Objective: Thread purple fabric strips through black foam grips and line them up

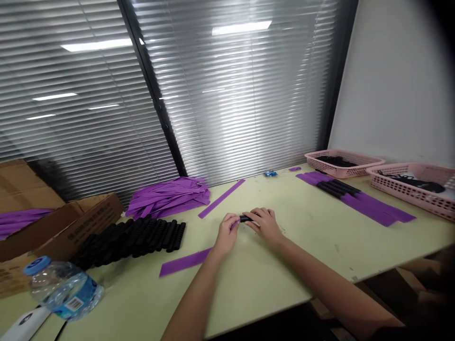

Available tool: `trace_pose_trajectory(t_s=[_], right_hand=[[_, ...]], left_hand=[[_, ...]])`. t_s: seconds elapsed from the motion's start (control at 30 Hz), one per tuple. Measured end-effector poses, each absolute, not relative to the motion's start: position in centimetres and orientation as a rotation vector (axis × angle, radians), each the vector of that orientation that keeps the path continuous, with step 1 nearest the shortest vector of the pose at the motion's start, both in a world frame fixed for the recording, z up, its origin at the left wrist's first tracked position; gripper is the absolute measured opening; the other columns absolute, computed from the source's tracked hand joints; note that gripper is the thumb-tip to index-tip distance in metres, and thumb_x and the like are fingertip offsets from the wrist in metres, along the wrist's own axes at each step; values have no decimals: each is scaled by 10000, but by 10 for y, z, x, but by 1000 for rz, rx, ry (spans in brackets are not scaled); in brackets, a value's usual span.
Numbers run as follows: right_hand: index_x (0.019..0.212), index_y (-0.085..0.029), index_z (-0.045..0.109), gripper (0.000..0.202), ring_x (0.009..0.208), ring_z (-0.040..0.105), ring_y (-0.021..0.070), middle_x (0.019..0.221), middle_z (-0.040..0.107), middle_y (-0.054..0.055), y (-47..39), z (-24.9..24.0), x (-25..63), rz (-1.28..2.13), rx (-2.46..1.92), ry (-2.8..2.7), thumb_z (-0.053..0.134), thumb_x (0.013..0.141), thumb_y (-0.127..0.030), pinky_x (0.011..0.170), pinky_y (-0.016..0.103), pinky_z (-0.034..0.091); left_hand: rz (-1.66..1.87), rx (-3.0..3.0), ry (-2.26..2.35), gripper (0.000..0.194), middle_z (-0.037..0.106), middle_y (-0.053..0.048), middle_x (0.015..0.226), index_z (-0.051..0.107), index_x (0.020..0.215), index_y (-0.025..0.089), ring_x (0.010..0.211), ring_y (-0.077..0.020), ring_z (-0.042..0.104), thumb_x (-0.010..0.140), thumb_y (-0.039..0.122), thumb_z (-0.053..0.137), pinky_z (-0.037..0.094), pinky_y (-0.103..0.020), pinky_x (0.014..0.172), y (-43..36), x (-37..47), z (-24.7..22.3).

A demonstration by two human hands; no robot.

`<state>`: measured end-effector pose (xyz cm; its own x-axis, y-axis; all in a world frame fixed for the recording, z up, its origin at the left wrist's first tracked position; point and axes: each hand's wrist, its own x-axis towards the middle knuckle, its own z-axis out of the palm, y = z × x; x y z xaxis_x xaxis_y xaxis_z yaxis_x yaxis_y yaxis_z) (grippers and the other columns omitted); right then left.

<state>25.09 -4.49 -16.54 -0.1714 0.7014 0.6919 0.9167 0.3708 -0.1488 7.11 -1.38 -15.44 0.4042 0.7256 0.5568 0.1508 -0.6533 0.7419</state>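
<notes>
Near the middle of the table, my left hand [227, 232] is closed on a purple strip [185, 262], whose long tail lies on the table to the lower left, partly behind my forearm. My right hand [265, 225] grips a short black tube [245, 218], mostly hidden by the fingers. The purple end and the tube meet between both hands; whether the strip is inside the tube I cannot tell. To the left lies a row of black ribbed tubes [156, 234]. Another purple strip [222, 198] lies flat just beyond my hands.
A pile of purple strips [168, 196] sits by the blinds. At left are a cardboard box [85, 222] and a water bottle [66, 289]. Strips with black tubes on them [369, 208] lie at right, near two pink baskets [369, 166]. A small blue packet [270, 174] lies at the back.
</notes>
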Motion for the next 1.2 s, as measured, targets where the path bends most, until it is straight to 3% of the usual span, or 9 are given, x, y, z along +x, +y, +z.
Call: trace_pose_trajectory(t_s=[0.17,0.33,0.57,1.2], right_hand=[[1152,-292,634,332,891,524,185,991,646,50,-40,-163,258,-416,-1365,-1932,442,945,-465,798,349,271],[1167,-283,634,341,876,536,178,977,649,51,-35,-164,265,-436,-1328,-1889,472,933,-471,810,344,282],[1145,-281,648,337,872,533,176,972,652,48,-38,-165,264,-438,-1308,-1882,475,930,-474,803,340,286],[1159,-279,644,322,880,519,185,981,644,63,-47,-160,256,-485,-1276,-1895,458,947,-435,792,348,284]], left_hand=[[1170,2091,801,206,564,-73,960,687,983,166,784,-150,535,878,271,544,442,-268,702,-12,68,-148],[1238,2072,793,199,626,-79,981,707,968,189,881,-175,581,841,317,625,449,-293,800,-8,58,-141],[1300,2060,783,186,645,-76,906,725,925,183,790,-164,586,855,309,608,450,-272,700,-10,60,-145],[1394,1964,742,200,595,-57,875,726,882,176,827,-168,567,867,325,594,438,-285,741,-20,68,-144]])
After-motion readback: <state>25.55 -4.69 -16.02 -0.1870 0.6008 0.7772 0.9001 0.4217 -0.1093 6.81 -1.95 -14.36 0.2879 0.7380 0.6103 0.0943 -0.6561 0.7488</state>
